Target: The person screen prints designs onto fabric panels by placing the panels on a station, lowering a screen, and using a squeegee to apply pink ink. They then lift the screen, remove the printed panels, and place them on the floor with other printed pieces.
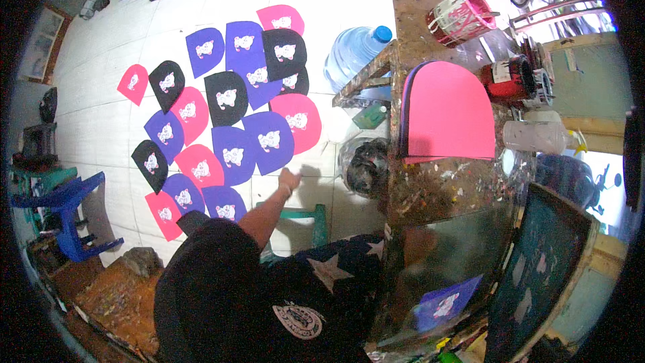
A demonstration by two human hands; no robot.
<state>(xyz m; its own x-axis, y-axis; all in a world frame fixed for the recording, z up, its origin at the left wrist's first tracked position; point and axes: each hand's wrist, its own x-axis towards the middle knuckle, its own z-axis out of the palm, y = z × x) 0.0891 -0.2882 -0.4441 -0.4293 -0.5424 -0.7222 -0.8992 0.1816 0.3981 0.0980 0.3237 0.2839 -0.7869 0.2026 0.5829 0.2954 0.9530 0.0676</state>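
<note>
My left hand (289,180), with a band at its wrist, reaches out from a dark short sleeve. It is just beside the lower edge of a purple rounded piece (269,140) printed with a white cartoon animal; whether it touches the piece is unclear. Its fingers are too small to read. Across the white tiled floor (101,104) lie several such printed pieces in purple, black and pink, some overlapping. On the paint-stained bench at the right rests a stack of plain pieces, a pink one (453,111) on top. A purple printed piece (447,304) lies nearer me. My right hand is out of sight.
The bench (430,195) carries a pink paint tub (462,17), a red can (510,79) and a spray bottle (541,136). A dark framed panel (537,269) leans at right. Beside the bench stand a large water bottle (359,54) and a bagged dark bundle (366,167). A blue stool (70,218) is left.
</note>
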